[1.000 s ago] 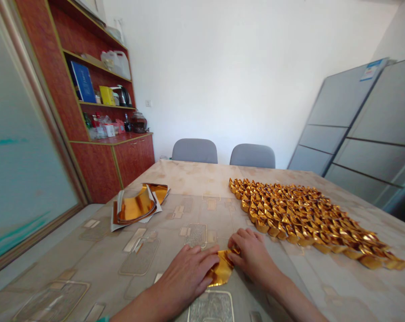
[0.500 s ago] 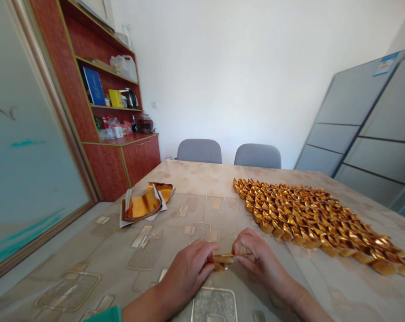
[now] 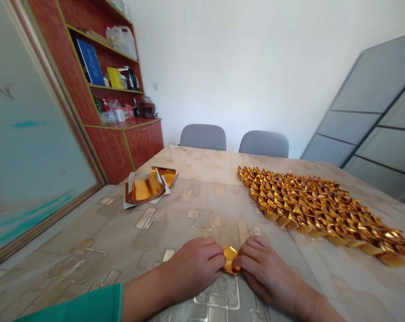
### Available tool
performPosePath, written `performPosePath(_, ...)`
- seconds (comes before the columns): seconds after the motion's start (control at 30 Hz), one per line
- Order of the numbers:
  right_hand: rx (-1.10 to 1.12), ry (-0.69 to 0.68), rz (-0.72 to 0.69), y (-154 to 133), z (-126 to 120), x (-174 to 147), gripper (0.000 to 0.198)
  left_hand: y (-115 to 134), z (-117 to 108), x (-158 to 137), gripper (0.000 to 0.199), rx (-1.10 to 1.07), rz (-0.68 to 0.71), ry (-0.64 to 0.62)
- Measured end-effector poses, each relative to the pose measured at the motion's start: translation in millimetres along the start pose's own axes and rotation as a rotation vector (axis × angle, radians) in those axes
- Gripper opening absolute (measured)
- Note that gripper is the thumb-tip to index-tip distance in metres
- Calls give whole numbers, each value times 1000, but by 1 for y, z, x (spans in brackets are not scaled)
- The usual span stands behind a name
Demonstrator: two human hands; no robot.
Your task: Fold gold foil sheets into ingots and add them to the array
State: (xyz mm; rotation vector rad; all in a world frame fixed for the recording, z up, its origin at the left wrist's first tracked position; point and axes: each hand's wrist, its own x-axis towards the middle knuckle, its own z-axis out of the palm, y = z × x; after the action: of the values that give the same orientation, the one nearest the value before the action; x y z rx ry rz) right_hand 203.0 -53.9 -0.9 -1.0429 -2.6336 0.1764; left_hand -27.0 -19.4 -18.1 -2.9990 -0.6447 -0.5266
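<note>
A small piece of shiny gold foil paper, partly folded, is held between my two hands just above the near part of the table. My left hand grips its left end, and my right hand pinches the right end. The fingertips hide both ends of the foil. Right of my hands lie rows of folded gold foil ingots, set closely side by side. Toward the left of the table rests a stack of curled gold foil sheets with white backing showing.
A patterned, clear-covered tablecloth spreads over the table. Two grey chairs stand at the far edge. A red-brown shelf cabinet holds household items at the left, beside a frosted glass door. Grey cabinet panels are at the right.
Both hands have turned palm-down over the foil, which now shows a wider, rounder face. My view has tilted downward, so the room sits higher in the picture.
</note>
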Motion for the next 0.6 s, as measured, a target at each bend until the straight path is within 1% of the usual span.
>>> performPosePath(0.03, 21, -36, 15, -1, -2, 1, 22, 1, -3, -3, 12, -38, -2, -42)
performPosePath(0.07, 45, -63, 28, -2, -4, 2, 23, 2, -5, -5, 15, -63, 3, -50)
performPosePath(0.2, 153, -130, 49, -1, -14, 7, 15, 2, -8, -11, 21, -116, 7, -16)
performPosePath(0.27, 203, -152, 56, 2, -18, 11, 15, 2, -7, -11, 20, -133, 7, -11)
performPosePath(0.4, 297, -149, 81, 11, -19, 16, 17, 4, -8, -12, 22, -177, -14, -11)
performPosePath(0.5, 352, -125, 159, 17, -13, 20, 15, 4, -11, -14, 23, -235, -74, -15)
performPosePath(0.6, 384, -110, 237, 23, -6, 23, 14, 3, -12, -15, 20, -283, -126, -35)
